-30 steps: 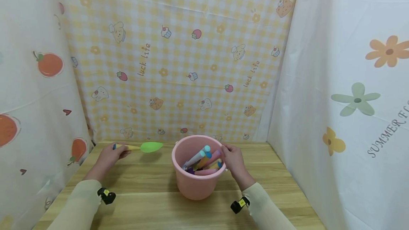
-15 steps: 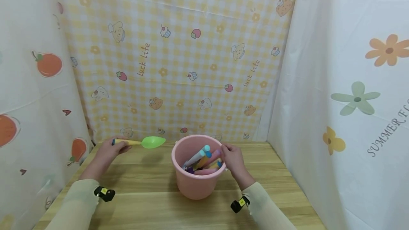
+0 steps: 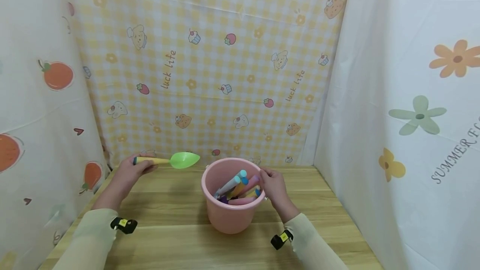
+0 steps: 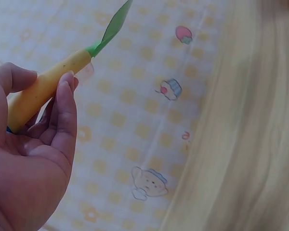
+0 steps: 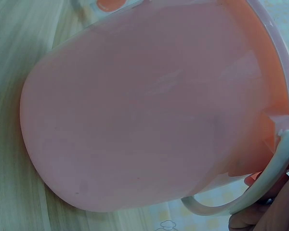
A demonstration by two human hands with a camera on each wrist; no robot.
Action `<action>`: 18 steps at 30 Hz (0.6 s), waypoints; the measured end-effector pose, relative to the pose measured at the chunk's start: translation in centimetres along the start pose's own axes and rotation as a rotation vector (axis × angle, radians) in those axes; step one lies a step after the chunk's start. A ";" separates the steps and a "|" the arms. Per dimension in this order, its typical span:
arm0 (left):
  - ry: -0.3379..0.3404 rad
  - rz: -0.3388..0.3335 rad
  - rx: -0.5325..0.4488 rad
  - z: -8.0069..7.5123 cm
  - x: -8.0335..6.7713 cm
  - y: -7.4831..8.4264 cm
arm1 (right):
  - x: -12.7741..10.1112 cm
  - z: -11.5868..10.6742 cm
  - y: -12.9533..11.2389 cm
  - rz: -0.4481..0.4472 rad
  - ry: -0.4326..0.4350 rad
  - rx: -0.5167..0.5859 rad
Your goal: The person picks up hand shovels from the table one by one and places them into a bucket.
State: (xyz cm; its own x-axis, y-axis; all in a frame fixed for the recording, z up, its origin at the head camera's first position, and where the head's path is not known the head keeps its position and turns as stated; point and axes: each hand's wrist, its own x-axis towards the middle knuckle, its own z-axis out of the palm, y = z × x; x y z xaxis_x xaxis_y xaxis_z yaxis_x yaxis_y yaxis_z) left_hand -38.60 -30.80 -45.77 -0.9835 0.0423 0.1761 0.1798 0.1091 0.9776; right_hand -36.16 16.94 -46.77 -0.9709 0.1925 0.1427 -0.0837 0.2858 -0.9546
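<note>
While your right hand (image 3: 273,186) stays clasped on the rim of the pink bucket (image 3: 229,211) at mid-desk (image 3: 176,236), your left hand (image 3: 129,174) has lifted the green spoon (image 3: 176,161) off the desk and nearer the bucket, ready to join the toys there. Left wrist: your grip wraps the spoon's yellow handle (image 4: 43,86). Right wrist: fingers (image 5: 274,211) hook the white bail (image 5: 260,185).
</note>
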 end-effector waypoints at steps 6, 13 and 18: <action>-0.016 0.047 -0.020 0.8 -0.2 1.7 | 0.1 0.1 0.1 -0.001 -0.002 -0.001; -0.024 0.063 -0.050 1.9 -0.2 3.2 | 0.1 0.0 0.1 0.004 -0.001 0.003; -0.028 0.051 -0.050 2.7 -0.3 4.1 | 0.1 0.0 0.0 0.006 0.000 -0.003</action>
State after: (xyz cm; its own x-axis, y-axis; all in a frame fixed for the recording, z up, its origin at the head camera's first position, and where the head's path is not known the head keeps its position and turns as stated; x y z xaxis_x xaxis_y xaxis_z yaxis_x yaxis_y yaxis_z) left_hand -37.55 -27.65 -42.12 -0.9720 0.0739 0.2230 0.2273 0.0560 0.9722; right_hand -36.28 16.98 -46.76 -0.9714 0.1939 0.1371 -0.0772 0.2879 -0.9545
